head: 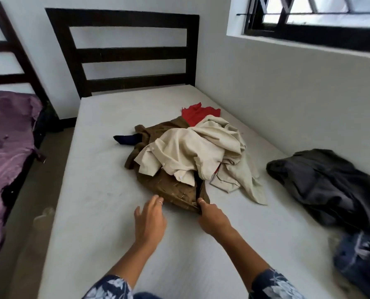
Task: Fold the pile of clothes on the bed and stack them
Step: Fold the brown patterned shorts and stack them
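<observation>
A pile of clothes lies in the middle of the white mattress [106, 190]. A brown garment [175, 192] is at the bottom, cream shirts [190, 152] lie crumpled on top, a red piece [198, 115] shows at the back and a dark navy piece [126, 139] sticks out on the left. My right hand [212, 216] pinches the near edge of the brown garment. My left hand [150, 219] hovers with fingers spread, its fingertips at the same edge, holding nothing.
A dark grey garment [326, 184] lies crumpled at the right by the wall, with a blue denim piece [360, 262] nearer me. A dark wooden headboard [128, 55] stands at the far end. A second bed with purple bedding [7, 147] is on the left across a narrow floor gap.
</observation>
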Available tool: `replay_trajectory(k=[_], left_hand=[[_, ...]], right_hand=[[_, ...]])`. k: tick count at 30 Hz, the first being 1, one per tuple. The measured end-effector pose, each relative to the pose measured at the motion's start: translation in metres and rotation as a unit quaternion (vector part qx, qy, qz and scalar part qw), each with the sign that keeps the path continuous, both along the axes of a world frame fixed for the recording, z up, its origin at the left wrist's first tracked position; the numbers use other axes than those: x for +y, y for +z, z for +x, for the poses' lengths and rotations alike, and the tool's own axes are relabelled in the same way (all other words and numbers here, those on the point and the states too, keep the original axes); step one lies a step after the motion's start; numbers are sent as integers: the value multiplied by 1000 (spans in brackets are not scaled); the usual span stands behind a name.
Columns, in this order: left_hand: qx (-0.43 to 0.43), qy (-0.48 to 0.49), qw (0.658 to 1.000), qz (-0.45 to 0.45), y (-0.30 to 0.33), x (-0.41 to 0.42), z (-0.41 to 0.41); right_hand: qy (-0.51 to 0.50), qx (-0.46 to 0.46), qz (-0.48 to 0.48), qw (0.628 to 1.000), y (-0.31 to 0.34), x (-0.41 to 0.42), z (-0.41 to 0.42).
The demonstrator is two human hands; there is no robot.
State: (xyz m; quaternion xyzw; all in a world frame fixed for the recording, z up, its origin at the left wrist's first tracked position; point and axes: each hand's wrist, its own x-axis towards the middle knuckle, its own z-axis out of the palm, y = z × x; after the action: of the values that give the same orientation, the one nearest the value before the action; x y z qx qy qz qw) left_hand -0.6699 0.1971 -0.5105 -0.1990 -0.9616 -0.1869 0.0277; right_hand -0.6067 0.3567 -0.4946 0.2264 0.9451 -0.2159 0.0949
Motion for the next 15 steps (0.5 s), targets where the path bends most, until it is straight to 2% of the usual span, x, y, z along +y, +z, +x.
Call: replay_trajectory(k=[3,6,8,10,13,15], left_hand=[[6,44,997,57,26,-19,15],[-2,36,997,63,60,-34,24],[3,33,996,85,79,-40,27],[6,23,992,124,100,-45,35],[26,21,982,184,136,-48,46],[49,34,972,227,160,-51,51]], right_hand=[[-14,46,-2,999,29,-3,27],[-33,164,-21,986,89,0,31],[-57,260,-31,963,140,7,19],[-76,338,-88,934,195,5,12],[-43,404,-151,901,265,-5,12],[13,401,-149,904,301,-10,25]])
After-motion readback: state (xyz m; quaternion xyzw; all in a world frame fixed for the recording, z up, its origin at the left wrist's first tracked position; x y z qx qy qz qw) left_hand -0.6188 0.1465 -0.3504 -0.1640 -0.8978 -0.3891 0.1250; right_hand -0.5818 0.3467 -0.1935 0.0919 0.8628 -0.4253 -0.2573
